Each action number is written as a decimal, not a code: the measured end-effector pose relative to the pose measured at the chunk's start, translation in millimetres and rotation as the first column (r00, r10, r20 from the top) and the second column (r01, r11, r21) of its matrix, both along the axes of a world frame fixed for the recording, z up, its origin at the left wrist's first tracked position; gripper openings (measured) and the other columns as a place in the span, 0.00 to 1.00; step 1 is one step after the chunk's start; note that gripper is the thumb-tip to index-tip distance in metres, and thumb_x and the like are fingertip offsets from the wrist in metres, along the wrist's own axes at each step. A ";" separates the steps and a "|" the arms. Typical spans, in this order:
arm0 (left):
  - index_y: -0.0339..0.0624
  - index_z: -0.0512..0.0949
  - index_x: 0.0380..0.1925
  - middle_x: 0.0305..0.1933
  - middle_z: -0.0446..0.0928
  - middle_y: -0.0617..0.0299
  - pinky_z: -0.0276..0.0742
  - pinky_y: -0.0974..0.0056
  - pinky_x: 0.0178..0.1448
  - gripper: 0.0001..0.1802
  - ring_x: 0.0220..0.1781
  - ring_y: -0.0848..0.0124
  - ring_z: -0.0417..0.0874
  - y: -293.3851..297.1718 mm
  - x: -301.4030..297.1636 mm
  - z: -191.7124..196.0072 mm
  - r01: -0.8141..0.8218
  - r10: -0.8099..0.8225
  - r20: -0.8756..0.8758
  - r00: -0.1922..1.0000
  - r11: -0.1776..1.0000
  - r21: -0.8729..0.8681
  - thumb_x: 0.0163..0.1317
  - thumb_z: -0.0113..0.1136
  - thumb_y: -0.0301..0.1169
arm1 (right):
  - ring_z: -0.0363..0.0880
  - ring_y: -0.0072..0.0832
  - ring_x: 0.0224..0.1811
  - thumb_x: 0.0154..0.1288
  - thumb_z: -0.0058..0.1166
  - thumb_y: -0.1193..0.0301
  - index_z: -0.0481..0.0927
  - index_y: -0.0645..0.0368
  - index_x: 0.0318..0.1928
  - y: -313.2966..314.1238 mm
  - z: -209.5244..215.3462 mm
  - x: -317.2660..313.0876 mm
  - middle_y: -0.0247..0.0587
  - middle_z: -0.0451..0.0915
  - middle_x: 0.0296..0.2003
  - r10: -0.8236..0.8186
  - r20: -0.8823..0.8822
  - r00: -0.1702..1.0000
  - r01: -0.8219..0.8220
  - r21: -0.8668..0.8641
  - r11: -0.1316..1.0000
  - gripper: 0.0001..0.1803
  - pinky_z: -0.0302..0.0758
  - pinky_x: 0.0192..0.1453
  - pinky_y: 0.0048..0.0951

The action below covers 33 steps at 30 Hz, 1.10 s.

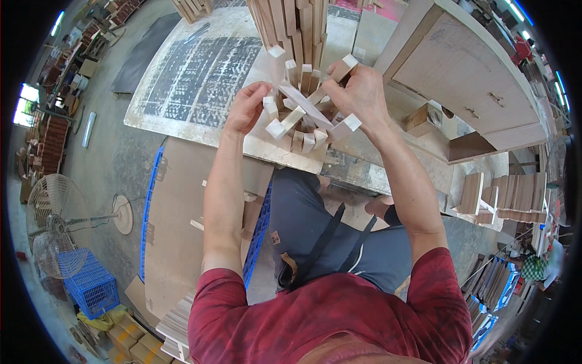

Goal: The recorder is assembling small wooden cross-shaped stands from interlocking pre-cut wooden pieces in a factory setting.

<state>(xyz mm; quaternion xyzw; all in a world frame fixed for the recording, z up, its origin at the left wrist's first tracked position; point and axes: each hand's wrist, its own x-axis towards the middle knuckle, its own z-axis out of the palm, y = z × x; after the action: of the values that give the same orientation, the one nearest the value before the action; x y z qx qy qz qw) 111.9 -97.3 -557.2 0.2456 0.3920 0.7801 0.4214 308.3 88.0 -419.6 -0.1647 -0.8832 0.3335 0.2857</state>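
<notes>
Well, from where I stand, the work is all in a splayed cluster of square-ended wooden sticks (294,116), ends up, near the front edge of the desk (285,160), right between the person's two hands. The right hand (356,90) is closed around one light stick (348,63), thumb laid along it. The left hand (247,108) is half curled, thumb and forefinger drawn together beside the cluster's left side; whether it pinches a stick I can't tell.

To handle these well, I'd keep the left fingers steadying the outer sticks so they don't fan wider, grip just one at a time, and turn it clear of its neighbours rather than force it. Fingertips should stay out of the narrow gaps.

As for writing, a dark-patterned panel (209,79) on the desk carries print-like marks, but none is legible. A small patch (276,238) on the trousers (306,209) is unreadable too.
</notes>
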 end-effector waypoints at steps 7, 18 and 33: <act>0.40 0.82 0.44 0.40 0.85 0.64 0.81 0.69 0.44 0.10 0.39 0.77 0.85 12.5 12.4 2.7 -0.061 0.062 0.015 0.998 0.997 -0.054 0.75 0.60 0.35 | 0.83 0.48 0.26 0.54 0.60 0.66 0.83 0.67 0.29 -0.5 -8.7 -1.3 0.54 0.82 0.22 -0.033 -0.048 0.998 0.036 0.051 0.998 0.14 0.80 0.36 0.43; 0.38 0.80 0.47 0.43 0.83 0.60 0.82 0.62 0.52 0.16 0.46 0.70 0.85 14.1 18.7 4.7 -0.037 0.037 0.059 0.998 0.999 -0.002 0.72 0.63 0.41 | 0.84 0.49 0.28 0.52 0.61 0.65 0.84 0.68 0.29 -0.2 6.1 0.2 0.55 0.82 0.22 -0.042 0.015 0.999 0.042 0.026 0.999 0.15 0.81 0.38 0.44; 0.34 0.58 0.77 0.74 0.68 0.50 0.60 0.55 0.78 0.57 0.75 0.61 0.68 -7.0 79.6 -17.1 -0.353 0.362 -0.354 0.862 0.931 0.093 0.63 0.64 0.66 | 0.85 0.57 0.35 0.57 0.59 0.62 0.83 0.72 0.27 8.1 -12.8 -10.2 0.62 0.83 0.27 -0.052 0.180 0.982 0.021 0.174 0.985 0.19 0.80 0.44 0.49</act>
<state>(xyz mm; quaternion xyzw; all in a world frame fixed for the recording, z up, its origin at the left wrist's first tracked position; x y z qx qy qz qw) 191.6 -104.2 -574.3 0.3146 0.4921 0.7901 0.1861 298.1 96.0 -432.4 -0.1860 -0.9280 0.2346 0.2219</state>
